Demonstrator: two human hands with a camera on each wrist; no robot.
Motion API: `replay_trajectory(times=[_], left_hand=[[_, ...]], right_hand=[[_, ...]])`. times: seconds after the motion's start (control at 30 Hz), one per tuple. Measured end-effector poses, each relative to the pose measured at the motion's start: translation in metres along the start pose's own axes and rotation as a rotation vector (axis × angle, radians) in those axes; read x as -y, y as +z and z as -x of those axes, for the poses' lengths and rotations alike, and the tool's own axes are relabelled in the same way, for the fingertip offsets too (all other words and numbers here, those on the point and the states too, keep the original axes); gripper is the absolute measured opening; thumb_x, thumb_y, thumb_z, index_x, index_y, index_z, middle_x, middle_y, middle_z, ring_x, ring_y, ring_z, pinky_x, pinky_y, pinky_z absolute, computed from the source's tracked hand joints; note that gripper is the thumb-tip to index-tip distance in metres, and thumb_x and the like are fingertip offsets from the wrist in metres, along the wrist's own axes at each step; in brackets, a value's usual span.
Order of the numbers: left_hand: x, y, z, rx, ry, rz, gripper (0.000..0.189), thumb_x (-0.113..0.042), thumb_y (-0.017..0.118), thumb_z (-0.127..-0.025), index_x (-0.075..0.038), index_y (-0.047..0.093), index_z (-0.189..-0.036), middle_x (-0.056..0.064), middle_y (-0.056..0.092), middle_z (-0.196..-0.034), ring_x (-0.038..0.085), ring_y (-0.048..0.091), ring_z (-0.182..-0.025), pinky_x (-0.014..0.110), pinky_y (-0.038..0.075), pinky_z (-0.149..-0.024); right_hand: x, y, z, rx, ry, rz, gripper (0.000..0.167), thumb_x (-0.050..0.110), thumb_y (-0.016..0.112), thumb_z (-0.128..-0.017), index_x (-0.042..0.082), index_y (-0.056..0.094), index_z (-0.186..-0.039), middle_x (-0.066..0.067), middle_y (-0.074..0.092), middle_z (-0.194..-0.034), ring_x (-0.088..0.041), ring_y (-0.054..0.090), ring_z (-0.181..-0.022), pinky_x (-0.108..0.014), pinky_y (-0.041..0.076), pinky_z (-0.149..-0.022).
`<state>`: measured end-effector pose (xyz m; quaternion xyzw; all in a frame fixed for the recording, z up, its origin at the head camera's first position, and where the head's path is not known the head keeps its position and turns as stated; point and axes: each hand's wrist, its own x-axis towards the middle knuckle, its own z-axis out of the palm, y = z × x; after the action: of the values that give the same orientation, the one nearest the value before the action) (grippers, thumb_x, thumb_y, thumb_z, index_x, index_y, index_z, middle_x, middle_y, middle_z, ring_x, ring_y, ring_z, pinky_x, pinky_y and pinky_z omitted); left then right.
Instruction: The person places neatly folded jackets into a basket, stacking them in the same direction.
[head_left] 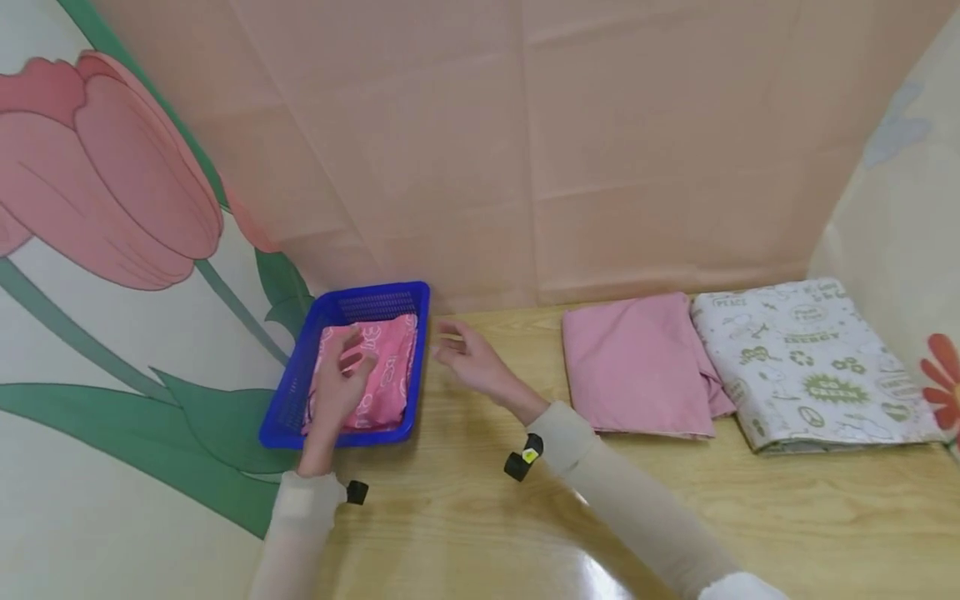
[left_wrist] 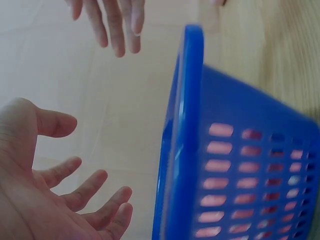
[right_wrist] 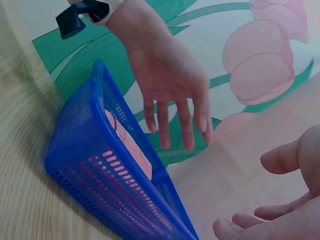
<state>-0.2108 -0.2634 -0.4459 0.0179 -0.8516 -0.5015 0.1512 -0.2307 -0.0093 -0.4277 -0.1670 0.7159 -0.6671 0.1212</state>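
A blue plastic basket (head_left: 288, 398) with slotted sides stands on the left of the table, and a folded pink patterned cloth (head_left: 390, 379) lies in it. Above the basket hovers my left hand (head_left: 343, 385), fingers loosely bent and holding nothing; the left wrist view shows a gap between this hand (left_wrist: 65, 190) and the basket rim (left_wrist: 189, 125). Just right of the basket my right hand (head_left: 472, 358) is held in the air, palm toward the basket, with nothing in it. In the right wrist view the cloth (right_wrist: 131, 145) shows inside the basket, below its rim.
Right of my right hand lies a folded plain pink cloth (head_left: 637, 367). Beside it, touching, is a thicker folded white cloth (head_left: 810, 367) with green print. A peach sheet (head_left: 525, 167) hangs behind the wooden table (head_left: 450, 517); a tulip-painted wall (head_left: 247, 333) borders the left.
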Motion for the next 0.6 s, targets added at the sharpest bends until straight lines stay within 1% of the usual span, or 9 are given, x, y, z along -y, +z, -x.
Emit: replay_trajectory(times=[0.1, 0.17, 0.33, 0.43, 0.6], left_hand=[[0.001, 0.008, 0.004, 0.003, 0.002, 0.049, 0.055, -0.01, 0.069, -0.101, -0.007, 0.054, -0.153, 0.024, 0.058, -0.152, 0.051, 0.059, -0.133, 0.062, 0.048, -0.11], [0.001, 0.013, 0.006, 0.001, 0.012, 0.063, 0.054, -0.009, 0.07, -0.1, -0.007, 0.055, -0.152, 0.023, 0.059, -0.151, 0.051, 0.059, -0.132, 0.062, 0.048, -0.11], [-0.004, 0.017, 0.01, -0.01, 0.037, 0.06, 0.052, -0.011, 0.07, -0.1, -0.01, 0.057, -0.151, 0.018, 0.062, -0.149, 0.05, 0.059, -0.133, 0.062, 0.046, -0.112], [-0.007, 0.019, 0.012, -0.009, 0.048, 0.068, 0.053, -0.011, 0.071, -0.101, -0.011, 0.057, -0.151, 0.017, 0.062, -0.15, 0.048, 0.059, -0.134, 0.062, 0.044, -0.113], [-0.01, 0.029, 0.016, 0.019, 0.058, 0.068, 0.052, -0.005, 0.07, -0.1, -0.008, 0.057, -0.15, 0.02, 0.061, -0.15, 0.05, 0.058, -0.134, 0.064, 0.045, -0.111]], right_hand=[[-0.004, -0.012, 0.006, -0.011, 0.0, -0.012, 0.059, 0.017, 0.06, -0.108, 0.001, 0.039, -0.161, -0.021, 0.043, -0.165, -0.043, 0.045, -0.151, -0.055, 0.044, -0.12], [-0.005, -0.019, 0.009, -0.012, -0.001, -0.008, 0.059, 0.019, 0.06, -0.109, 0.004, 0.038, -0.162, -0.019, 0.043, -0.165, -0.041, 0.044, -0.152, -0.055, 0.043, -0.121], [-0.008, -0.031, 0.017, -0.014, -0.005, 0.0, 0.059, 0.02, 0.06, -0.11, 0.007, 0.037, -0.163, -0.015, 0.041, -0.167, -0.04, 0.041, -0.155, -0.057, 0.043, -0.121], [-0.011, -0.039, 0.02, -0.018, -0.012, 0.007, 0.06, 0.02, 0.059, -0.11, 0.006, 0.037, -0.163, -0.015, 0.04, -0.168, -0.041, 0.04, -0.155, -0.057, 0.041, -0.122], [-0.013, -0.056, 0.031, -0.039, 0.003, 0.015, 0.059, 0.023, 0.061, -0.109, 0.008, 0.041, -0.162, -0.013, 0.044, -0.166, -0.037, 0.046, -0.152, -0.056, 0.041, -0.122]])
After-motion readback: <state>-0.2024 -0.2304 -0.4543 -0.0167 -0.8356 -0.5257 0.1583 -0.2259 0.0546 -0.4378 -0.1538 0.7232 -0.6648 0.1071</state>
